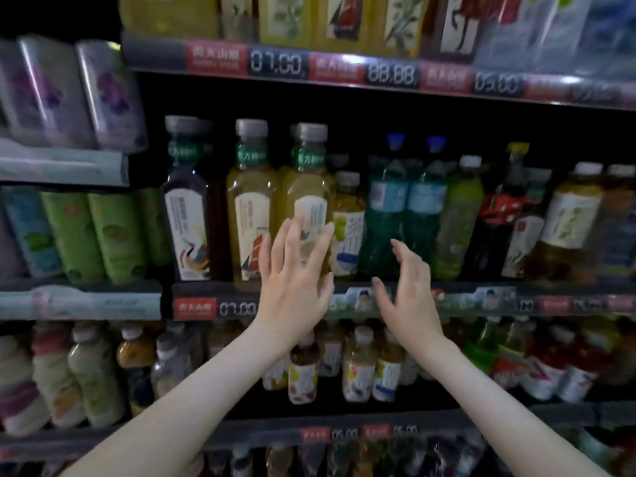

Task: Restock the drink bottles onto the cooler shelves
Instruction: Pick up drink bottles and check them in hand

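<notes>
— Left grip (296, 270)?
— Released, fingers splayed over the yellow bottle (306, 187) at its 12 o'clock, on the middle shelf (196, 290).
— Right grip (406, 287)?
— Released too, half-curled, empty; teal bottles (385, 218) crowd its 12 o'clock.

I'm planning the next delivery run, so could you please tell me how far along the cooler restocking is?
Done: the middle shelf shows a full front row of bottles. In hand: nothing; the left hand is spread open before a yellow bottle, the right hand open before the teal bottles. Left: perhaps straightening that row; no waiting stock is in view.
</notes>
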Demonstrator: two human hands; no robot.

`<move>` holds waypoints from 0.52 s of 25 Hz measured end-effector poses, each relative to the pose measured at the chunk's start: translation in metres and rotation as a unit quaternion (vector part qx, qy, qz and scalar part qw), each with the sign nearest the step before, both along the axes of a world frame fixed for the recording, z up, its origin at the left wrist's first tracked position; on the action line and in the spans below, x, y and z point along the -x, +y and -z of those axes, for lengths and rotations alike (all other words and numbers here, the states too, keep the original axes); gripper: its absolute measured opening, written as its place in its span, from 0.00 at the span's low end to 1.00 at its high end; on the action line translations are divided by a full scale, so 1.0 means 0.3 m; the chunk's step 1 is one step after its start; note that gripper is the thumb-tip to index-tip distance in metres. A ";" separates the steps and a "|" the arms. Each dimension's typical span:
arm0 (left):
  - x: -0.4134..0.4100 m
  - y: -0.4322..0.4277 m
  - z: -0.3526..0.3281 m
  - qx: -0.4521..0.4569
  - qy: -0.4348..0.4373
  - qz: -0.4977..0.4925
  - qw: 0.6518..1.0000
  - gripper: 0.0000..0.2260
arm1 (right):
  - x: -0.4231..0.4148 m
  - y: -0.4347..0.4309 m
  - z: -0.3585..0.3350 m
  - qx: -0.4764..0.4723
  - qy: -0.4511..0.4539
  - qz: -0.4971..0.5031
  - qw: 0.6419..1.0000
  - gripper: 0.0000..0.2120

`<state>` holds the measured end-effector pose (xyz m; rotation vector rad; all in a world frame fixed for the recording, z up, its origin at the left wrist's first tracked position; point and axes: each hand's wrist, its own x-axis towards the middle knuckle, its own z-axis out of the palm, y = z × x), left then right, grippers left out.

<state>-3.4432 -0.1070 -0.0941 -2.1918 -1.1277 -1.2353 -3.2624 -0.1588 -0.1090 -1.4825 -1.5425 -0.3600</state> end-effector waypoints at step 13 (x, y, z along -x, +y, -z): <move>-0.059 0.160 -0.159 -0.117 0.055 -0.155 0.979 0.30 | 0.045 0.276 -0.363 0.079 -0.247 0.047 0.965 0.38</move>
